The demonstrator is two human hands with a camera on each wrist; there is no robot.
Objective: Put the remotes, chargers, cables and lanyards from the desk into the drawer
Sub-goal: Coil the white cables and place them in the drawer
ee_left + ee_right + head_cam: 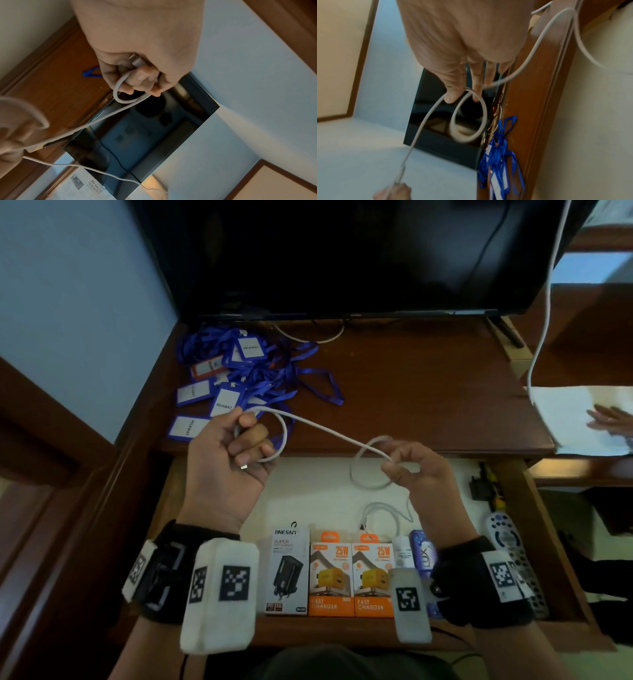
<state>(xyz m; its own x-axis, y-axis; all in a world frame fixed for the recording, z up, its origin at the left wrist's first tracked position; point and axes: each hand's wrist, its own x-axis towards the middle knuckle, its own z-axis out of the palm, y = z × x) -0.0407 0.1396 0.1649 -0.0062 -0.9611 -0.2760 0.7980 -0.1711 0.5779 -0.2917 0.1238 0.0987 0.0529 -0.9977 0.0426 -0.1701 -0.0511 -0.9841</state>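
Head view, centre frame: left hand (227, 453) grips the thin white charging cable's (329, 433) plug end, right hand (416, 474) pinching its loop above the open wooden drawer (534, 529).

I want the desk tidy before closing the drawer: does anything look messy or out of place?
Yes. The blue lanyards lie in a tangled heap at the desk's back left, straps looping loose. The white cable is only half coiled, strung between the left hand and right hand above the open drawer.
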